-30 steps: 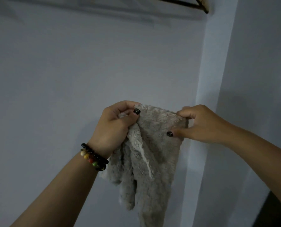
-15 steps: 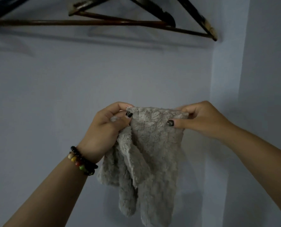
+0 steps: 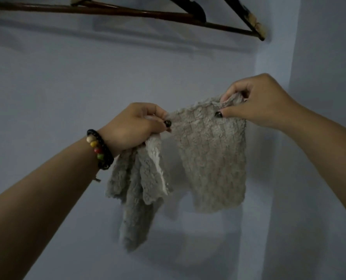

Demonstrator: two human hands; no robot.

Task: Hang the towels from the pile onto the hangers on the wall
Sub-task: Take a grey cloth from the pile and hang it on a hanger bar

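Note:
A grey fluffy towel (image 3: 212, 158) hangs in front of the wall, stretched along its top edge between both hands. My left hand (image 3: 133, 126), with a bead bracelet on the wrist, pinches the left part, and a bunched length of towel dangles below it. My right hand (image 3: 257, 102) pinches the right top corner, a little higher. Dark wooden hangers (image 3: 148, 14) sit along the top of the view, above and behind the towel. The towel does not touch them.
The pale blue wall (image 3: 57, 81) fills the background. A wall corner (image 3: 273, 138) runs vertically just right of the towel. The hangers' right tip (image 3: 259, 31) ends above my right hand.
My hands have moved apart and upward, spreading the towel's top edge wider. The view has tilted up, so the hangers show more fully.

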